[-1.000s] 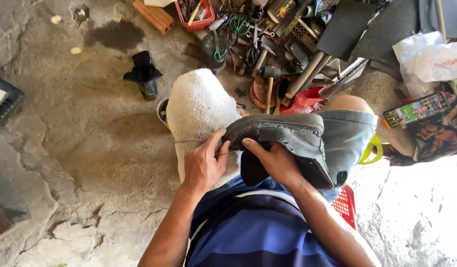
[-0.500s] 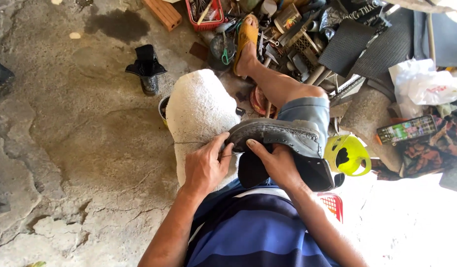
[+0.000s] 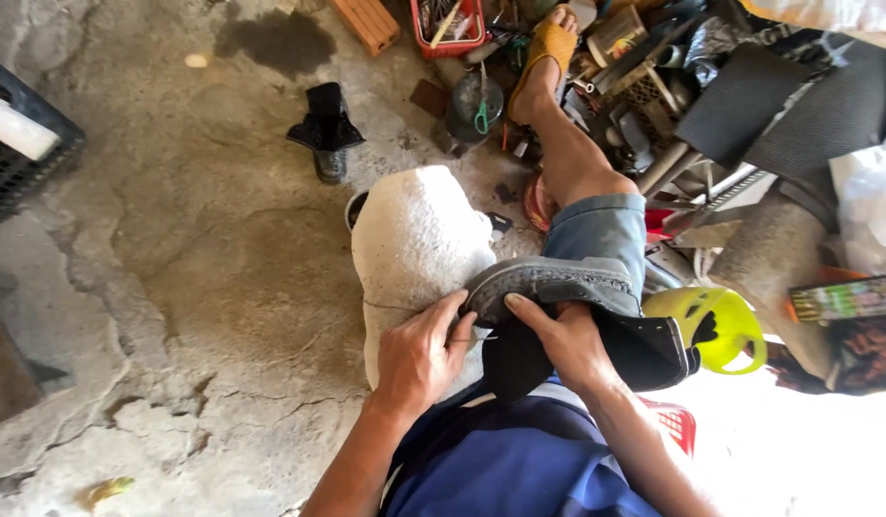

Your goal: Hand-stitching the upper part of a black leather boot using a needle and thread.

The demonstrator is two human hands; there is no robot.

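Head view, shifting since the earlier frame: leg now stretching further out, sandalled foot (image 3: 548, 53) reaching among the tools, boot (image 3: 558, 287) staying on the knee. Lying sole-up across the right thigh, toe pointing left over the white block (image 3: 414, 249). Left hand (image 3: 419, 359) pressing against the toe edge, fingers curled loosely around the sole rim, thumb beneath. Right hand (image 3: 563, 340) gripping the dark upper just under the sole, fingers closed on the leather. Second black boot (image 3: 326, 129) standing well apart on the cracked concrete floor (image 3: 175, 287). Yellow helmet (image 3: 716, 325) lying just beside the knee. Red tray (image 3: 448, 24) sitting near the foot.
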